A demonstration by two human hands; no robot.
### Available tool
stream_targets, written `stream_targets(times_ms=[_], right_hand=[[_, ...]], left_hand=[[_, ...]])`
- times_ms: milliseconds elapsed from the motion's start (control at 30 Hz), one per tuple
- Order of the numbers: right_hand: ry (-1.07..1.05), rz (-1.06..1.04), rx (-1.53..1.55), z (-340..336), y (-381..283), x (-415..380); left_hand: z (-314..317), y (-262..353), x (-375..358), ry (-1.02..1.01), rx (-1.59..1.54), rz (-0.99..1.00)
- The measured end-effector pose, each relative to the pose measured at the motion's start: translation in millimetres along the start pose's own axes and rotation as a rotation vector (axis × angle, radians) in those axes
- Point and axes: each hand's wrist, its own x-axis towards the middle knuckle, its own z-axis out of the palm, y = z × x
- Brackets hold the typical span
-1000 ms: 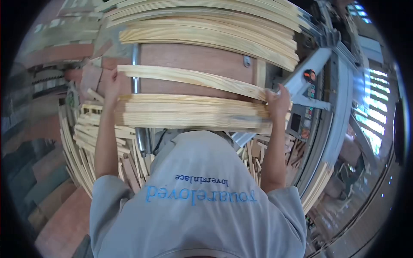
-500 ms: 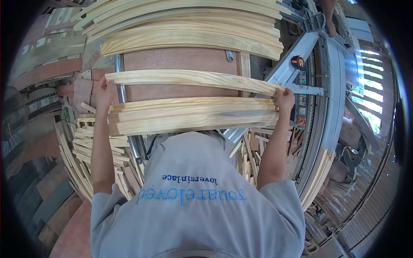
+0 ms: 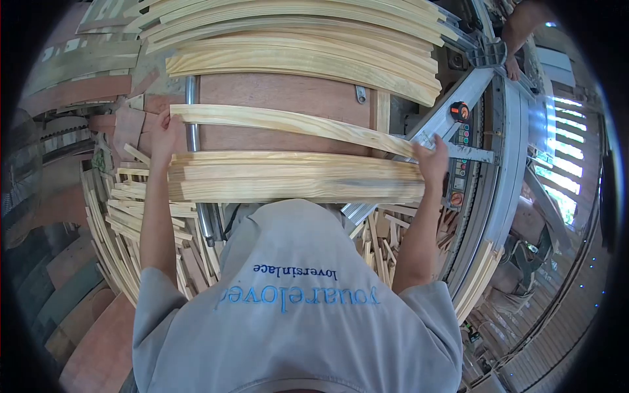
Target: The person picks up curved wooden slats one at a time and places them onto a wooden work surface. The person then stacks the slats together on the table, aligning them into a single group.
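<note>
A long, pale wooden strip (image 3: pixel 288 122) spans the space between my hands, its right end lower than its left. My left hand (image 3: pixel 166 134) pinches the left end. At the right end, my right hand (image 3: pixel 431 158) is closed on the strip, slightly blurred. Just below the strip, close to my body, lies a stack of similar wooden strips (image 3: pixel 295 180). Farther off, a larger pile of strips (image 3: pixel 301 62) reaches across the brown board surface (image 3: pixel 275 95).
A metal bar (image 3: pixel 192 108) runs along the left of the board. At right are an orange-black tape measure (image 3: pixel 460 112), a button panel (image 3: pixel 458 170) and a metal rail (image 3: pixel 501 177). Offcuts (image 3: pixel 141 209) lie at lower left. Another person's hand (image 3: pixel 513 67) shows at upper right.
The held strip's right end has dropped toward the near stack with my right hand, so it slopes more. My left hand still holds the other end. The whole view has shifted slightly.
</note>
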Motion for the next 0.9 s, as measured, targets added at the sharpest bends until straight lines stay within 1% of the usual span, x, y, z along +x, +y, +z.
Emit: stream_targets(times_ms=[67, 133, 167, 233, 300, 367, 400, 433, 467, 500, 533, 567, 600, 633, 667, 733, 800, 833, 867, 900], right_hand=[[-0.227, -0.288, 0.15, 18, -51, -3], [-0.422, -0.5, 0.06, 27, -94, -12], [-0.417, -0.496, 0.059, 36, -103, -14], [-0.443, -0.453, -0.009, 54, -114, -17], [-0.386, -0.491, 0.056, 56, -109, -18], [-0.287, -0.552, 0.07, 65, -97, -19], [-0.218, -0.603, 0.097, 67, -93, -20], [-0.204, -0.576, 0.081, 64, -94, -19], [-0.242, -0.554, 0.114, 59, -98, -19], [-0.282, -0.534, 0.153, 57, -100, -19], [-0.273, -0.514, 0.15, 60, -99, -16], [-0.31, -0.556, 0.15, 63, -98, -10], [-0.348, -0.598, 0.152, 63, -97, -8], [-0.341, -0.581, 0.153, 63, -95, -9], [-0.341, -0.595, 0.146, 63, -95, -9], [-0.339, -0.608, 0.146, 58, -95, -10], [-0.371, -0.605, 0.125, 54, -99, -12], [-0.379, -0.629, 0.127, 58, -96, -15], [-0.387, -0.663, 0.131, 61, -94, -18], [-0.5, -0.659, 0.085, 62, -96, -18]], left_hand=[[-1, -2, -1, -0.003, 0.021, 0.009], [-1, -8, 3, -0.062, -0.052, -0.016], [-1, -12, 3, -0.066, -0.053, -0.012], [-3, -24, 6, -0.068, -0.058, 0.083], [-8, -45, 21, -0.065, 0.012, 0.037], [-8, -48, 26, 0.01, 0.06, -0.032], [-11, -49, 29, -0.017, 0.035, -0.008], [-12, -48, 30, -0.036, 0.011, 0.015], [-12, -38, 28, -0.06, 0.009, 0.026], [-16, -27, 26, -0.086, 0.112, -0.022], [-17, -20, 26, -0.109, 0.218, -0.069], [-16, -14, 26, -0.126, 0.222, -0.059], [-15, -7, 27, -0.068, 0.324, -0.051], [-14, 0, 28, -0.009, 0.427, -0.041], [-14, 6, 29, -0.019, 0.431, -0.03], [-3, 48, 8, -0.036, 0.568, -0.114], [11, 75, -15, -0.054, 0.602, -0.078], [6, 83, -18, -0.066, 0.631, -0.052], [-3, 46, -5, -0.092, 0.426, -0.018], [-16, 19, 4, -0.141, 0.493, -0.055]])
